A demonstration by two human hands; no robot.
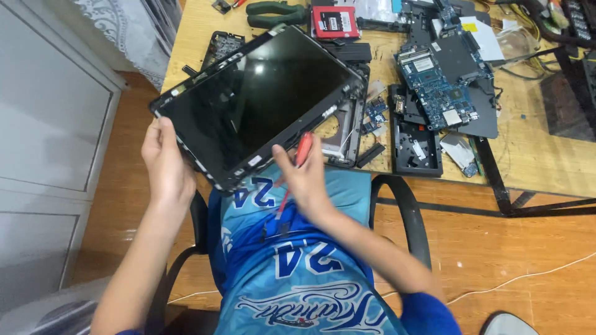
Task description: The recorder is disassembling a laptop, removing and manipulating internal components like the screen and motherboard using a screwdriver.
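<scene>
A black laptop screen panel point(254, 102) without its bezel is tilted up over the near edge of the wooden table point(546, 155). My left hand point(162, 162) grips its lower left edge. My right hand point(304, 177) holds a red-handled screwdriver point(302, 151) at the panel's bottom edge, near the hinge. Below the hands is my lap in a blue jersey.
On the table behind the screen lie a blue motherboard point(441, 77), black laptop case parts point(415, 146), a small red-labelled drive point(335, 22), green-handled pliers point(276, 12) and cables at the far right. I sit on a black armchair point(403, 205); a white cabinet point(49, 136) stands left.
</scene>
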